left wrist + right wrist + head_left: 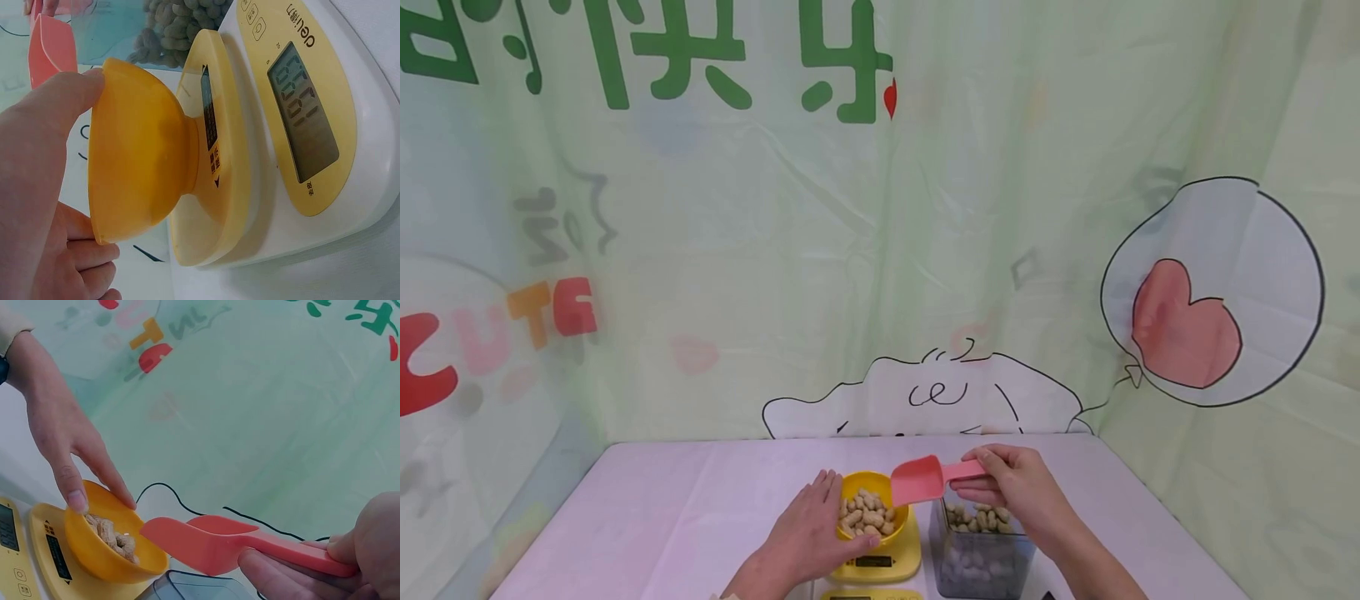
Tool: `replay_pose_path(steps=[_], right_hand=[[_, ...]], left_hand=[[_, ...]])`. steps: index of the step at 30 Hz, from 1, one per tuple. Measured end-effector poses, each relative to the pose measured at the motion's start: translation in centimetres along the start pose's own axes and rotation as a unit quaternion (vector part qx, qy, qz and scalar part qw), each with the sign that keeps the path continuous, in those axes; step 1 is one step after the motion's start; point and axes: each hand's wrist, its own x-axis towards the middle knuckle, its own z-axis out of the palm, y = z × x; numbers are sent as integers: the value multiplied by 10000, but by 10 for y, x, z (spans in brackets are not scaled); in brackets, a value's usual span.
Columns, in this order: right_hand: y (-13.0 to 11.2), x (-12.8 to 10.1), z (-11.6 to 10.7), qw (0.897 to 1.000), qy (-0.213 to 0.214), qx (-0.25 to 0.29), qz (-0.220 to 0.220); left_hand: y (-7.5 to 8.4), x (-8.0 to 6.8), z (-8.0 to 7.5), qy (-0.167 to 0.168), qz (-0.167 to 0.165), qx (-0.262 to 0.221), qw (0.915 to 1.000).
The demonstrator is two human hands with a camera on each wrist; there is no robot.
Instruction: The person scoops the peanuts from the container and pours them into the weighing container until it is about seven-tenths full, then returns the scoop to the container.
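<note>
A yellow bowl [867,481] holding unshelled peanuts [868,515] stands on the yellow platform of a kitchen scale [225,206]. My left hand [808,529] holds the bowl from the left, its thumb at the near rim and its fingers along the far side. With my right hand [1015,483] I grip a pink scoop [917,481] by its handle. The scoop's head hangs over the bowl's right rim, and no peanuts show in it. Below my right hand is a clear plastic container [985,571] of peanuts.
The scale's lit display [303,112] faces me at the front. A pale tablecloth [655,508] covers the table. Behind it hangs a printed curtain [737,275], with more curtain along both sides.
</note>
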Motion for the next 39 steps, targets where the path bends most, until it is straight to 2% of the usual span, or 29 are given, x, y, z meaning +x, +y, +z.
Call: replay_pose_path(steps=[14,27,39], right_hand=[[1,-3,-29,9970,-487,593,-80],[2,-10,-56,9952,-405,887,3],[10,-14,-81,9950,-280,953,111]], left_hand=[[5,4,-2,66,45,-161,9998],[27,13,-10,-19,344,-238,9991],[48,19,-7,-75,694,-197,9974]])
